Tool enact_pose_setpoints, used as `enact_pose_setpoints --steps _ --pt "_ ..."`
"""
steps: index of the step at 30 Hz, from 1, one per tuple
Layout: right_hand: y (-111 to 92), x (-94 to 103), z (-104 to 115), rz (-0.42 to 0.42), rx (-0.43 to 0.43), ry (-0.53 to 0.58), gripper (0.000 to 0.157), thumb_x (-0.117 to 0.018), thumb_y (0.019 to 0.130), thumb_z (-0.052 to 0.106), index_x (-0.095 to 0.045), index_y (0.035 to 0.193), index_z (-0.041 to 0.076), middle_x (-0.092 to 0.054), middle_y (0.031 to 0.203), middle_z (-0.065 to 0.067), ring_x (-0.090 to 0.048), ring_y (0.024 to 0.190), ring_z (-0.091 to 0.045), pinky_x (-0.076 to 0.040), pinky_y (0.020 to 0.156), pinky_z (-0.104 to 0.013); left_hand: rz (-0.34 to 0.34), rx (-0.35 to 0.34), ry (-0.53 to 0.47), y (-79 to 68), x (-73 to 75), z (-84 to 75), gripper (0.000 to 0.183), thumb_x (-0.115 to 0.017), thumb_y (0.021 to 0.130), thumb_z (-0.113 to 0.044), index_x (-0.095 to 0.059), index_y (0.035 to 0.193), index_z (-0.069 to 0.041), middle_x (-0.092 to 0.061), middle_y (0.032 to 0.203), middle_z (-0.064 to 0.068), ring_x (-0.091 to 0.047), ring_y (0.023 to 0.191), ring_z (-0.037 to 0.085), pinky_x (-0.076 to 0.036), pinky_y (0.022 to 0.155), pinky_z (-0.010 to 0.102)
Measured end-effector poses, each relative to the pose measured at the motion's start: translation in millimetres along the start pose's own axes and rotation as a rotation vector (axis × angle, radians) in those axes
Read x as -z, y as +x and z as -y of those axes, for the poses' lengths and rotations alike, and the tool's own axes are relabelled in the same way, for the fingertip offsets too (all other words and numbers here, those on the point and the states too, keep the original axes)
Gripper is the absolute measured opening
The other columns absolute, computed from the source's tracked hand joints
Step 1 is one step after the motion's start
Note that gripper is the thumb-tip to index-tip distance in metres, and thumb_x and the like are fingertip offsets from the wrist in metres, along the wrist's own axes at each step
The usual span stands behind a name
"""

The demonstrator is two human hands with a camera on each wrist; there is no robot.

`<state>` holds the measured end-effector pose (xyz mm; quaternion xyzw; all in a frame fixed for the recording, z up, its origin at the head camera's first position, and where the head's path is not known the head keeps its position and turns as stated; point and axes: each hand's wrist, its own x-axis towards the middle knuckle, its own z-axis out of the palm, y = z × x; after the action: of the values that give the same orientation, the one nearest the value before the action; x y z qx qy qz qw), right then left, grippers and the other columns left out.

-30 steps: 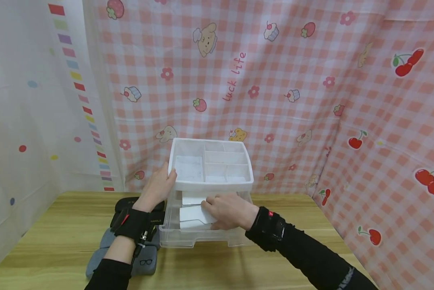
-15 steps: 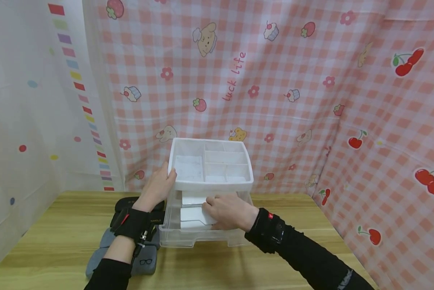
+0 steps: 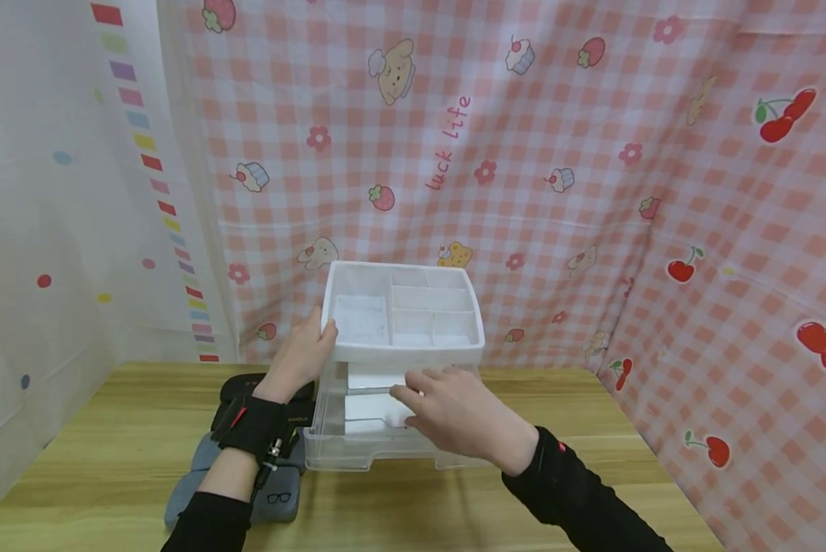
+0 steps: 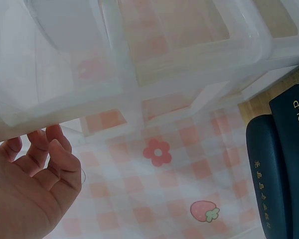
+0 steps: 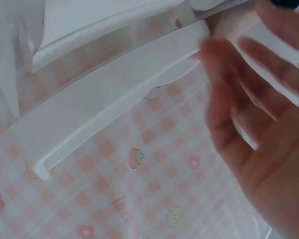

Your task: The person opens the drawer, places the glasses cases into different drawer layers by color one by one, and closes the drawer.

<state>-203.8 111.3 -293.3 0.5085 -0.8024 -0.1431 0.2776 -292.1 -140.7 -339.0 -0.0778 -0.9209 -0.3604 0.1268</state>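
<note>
A plastic storage box with a white divided top tray [image 3: 361, 353] has its clear lower drawer [image 3: 337, 452] pulled out. Inside that drawer lie a white carton [image 3: 366, 409] with a flap line along its front and another white piece [image 3: 368, 376] behind it. My left hand [image 3: 297, 354] holds the tray's left rim; the left wrist view shows its fingers [image 4: 60, 149] bent, with fingertips at the plastic edge. My right hand [image 3: 464, 410] hovers over the drawer's right part, fingers loosely bent and holding nothing. It hides the carton's right end. In the right wrist view its fingers [image 5: 219, 99] are blurred.
Left of the storage box, beneath my left wrist, lie grey glasses cases [image 3: 278, 498] and black cases [image 3: 240, 386]. The wooden table [image 3: 558, 475] ends at a checked curtain [image 3: 523, 230] behind and to the right. A white curtain [image 3: 54, 230] hangs at left.
My right hand has come off the carton and moved a little right, its fingers loosened. The carton remains in the drawer. My left hand keeps its place on the rim.
</note>
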Motion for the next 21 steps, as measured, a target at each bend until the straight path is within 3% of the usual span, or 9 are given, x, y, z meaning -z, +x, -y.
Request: enact_pose_setpoints --steps 3,5,7,10,14,21 --pt "-7 2.1 14 -0.15 0.024 -0.055 0.023 -0.072 0.082 0.028 -0.059 0.099 0.017 -0.055 0.079 0.006 -0.054 0.063 -0.006 -0.043 0.055 -0.019 -0.002 -0.004 -0.003 -0.5 0.9 -0.5 0.038 -0.029 0.101 -0.031 -0.04 0.121 -0.001 -0.053 0.094 0.017 -0.048 0.073 0.026 -0.038 0.061 0.033" --pt "-11 1.6 24 -0.219 0.055 -0.07 0.008 -0.061 0.09 0.02 -0.058 0.096 0.017 -0.055 0.079 0.007 -0.053 0.064 -0.006 -0.042 0.056 -0.019 -0.003 -0.006 -0.001 -0.6 1.3 -0.8 0.038 -0.029 0.101 -0.03 -0.04 0.123 -0.001 -0.054 0.099 0.018 -0.049 0.075 0.026 -0.039 0.063 0.033" --pt "-15 -1.4 33 -0.257 0.091 -0.106 0.008 -0.051 0.095 0.017 -0.059 0.096 0.017 -0.056 0.081 0.007 -0.054 0.066 -0.006 -0.041 0.056 -0.018 -0.003 -0.006 -0.001 -0.4 1.4 -0.7 0.038 -0.029 0.101 -0.03 -0.04 0.122 -0.001 -0.053 0.093 0.017 -0.048 0.072 0.025 -0.038 0.061 0.033" --pt "-19 -10.4 44 -0.284 0.139 -0.149 0.025 -0.034 0.101 0.013 -0.059 0.096 0.018 -0.057 0.084 0.008 -0.057 0.071 -0.006 -0.044 0.059 -0.017 -0.009 -0.009 0.003 -0.1 0.9 -0.2 0.037 -0.029 0.101 -0.03 -0.041 0.121 -0.001 -0.05 0.087 0.014 -0.046 0.069 0.024 -0.036 0.058 0.031" --pt "-22 -24.5 51 -0.272 0.154 -0.213 0.028 -0.031 0.103 0.014 -0.058 0.097 0.019 -0.057 0.086 0.008 -0.058 0.077 -0.006 -0.048 0.064 -0.018 -0.012 -0.007 0.0 0.0 -0.1 0.8 0.035 -0.03 0.101 -0.03 -0.042 0.117 -0.001 -0.046 0.082 0.012 -0.044 0.065 0.023 -0.035 0.056 0.031" --pt "-24 -34.5 55 -0.278 0.12 -0.252 0.032 -0.029 0.104 0.012 -0.06 0.096 0.017 -0.059 0.088 0.008 -0.056 0.076 -0.006 -0.045 0.062 -0.018 0.005 -0.001 -0.009 -0.3 -0.4 1.1 0.036 -0.028 0.101 -0.031 -0.04 0.121 -0.002 -0.042 0.08 0.009 -0.043 0.065 0.022 -0.034 0.055 0.031"
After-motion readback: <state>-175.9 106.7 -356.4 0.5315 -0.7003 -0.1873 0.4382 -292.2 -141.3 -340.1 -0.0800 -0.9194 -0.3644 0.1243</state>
